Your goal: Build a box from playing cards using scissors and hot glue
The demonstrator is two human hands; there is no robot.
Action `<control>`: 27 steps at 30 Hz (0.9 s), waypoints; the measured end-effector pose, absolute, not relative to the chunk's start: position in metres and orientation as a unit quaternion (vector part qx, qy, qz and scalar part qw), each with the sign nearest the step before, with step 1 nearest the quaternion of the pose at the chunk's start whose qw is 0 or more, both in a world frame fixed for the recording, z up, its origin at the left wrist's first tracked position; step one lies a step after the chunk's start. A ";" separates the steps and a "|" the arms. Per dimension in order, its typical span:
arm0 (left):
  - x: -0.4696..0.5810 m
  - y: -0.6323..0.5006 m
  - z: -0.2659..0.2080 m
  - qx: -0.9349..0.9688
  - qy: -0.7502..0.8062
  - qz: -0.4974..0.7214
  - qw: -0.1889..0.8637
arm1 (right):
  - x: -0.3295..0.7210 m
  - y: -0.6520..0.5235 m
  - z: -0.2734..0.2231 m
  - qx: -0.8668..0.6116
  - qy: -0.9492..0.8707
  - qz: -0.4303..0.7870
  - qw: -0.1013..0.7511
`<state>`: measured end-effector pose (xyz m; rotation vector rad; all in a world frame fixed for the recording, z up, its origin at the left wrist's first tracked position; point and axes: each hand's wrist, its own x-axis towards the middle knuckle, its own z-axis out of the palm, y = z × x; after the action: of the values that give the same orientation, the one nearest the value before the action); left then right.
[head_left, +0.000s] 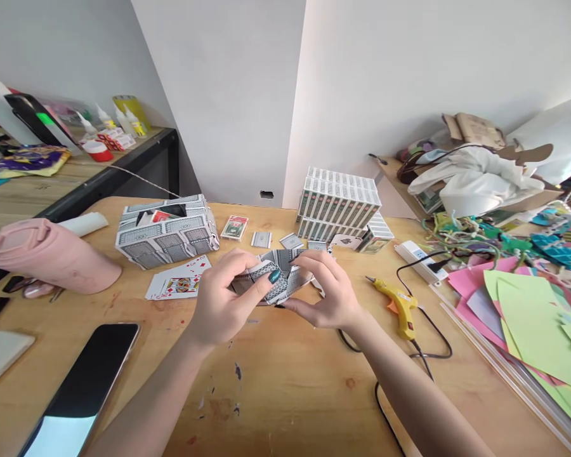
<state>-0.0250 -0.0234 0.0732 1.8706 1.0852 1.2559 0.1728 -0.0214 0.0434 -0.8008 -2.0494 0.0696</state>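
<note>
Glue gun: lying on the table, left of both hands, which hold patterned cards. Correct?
Wrong side: the head view shows the glue gun on the table, right of both the left hand and right hand, which hold patterned cards.

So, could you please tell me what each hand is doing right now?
Left hand: closed, holding the folded cards.
Right hand: partly closed, holding the other side of the same cards.

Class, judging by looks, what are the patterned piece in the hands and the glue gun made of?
Patterned piece: probably thin card, perhaps coated; it has folds and printing like playing-card backs. Glue gun: likely hard, smooth plastic; its yellow body looks moulded, with faint shine.
</note>
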 end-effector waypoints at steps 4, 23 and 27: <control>-0.025 -0.022 0.073 0.688 0.412 0.492 0.338 | 0.173 -0.021 0.045 -0.333 -0.825 0.037 0.455; -0.027 -0.023 0.066 0.672 0.425 0.515 0.321 | 0.172 -0.021 0.045 -0.325 -0.828 0.024 0.457; -0.029 -0.024 0.066 0.683 0.431 0.506 0.304 | 0.172 -0.020 0.045 -0.321 -0.830 0.020 0.457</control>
<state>-0.0293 -0.0241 0.0656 1.8081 1.1415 1.3404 0.1721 -0.0196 0.0453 -0.7904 -2.0449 0.0482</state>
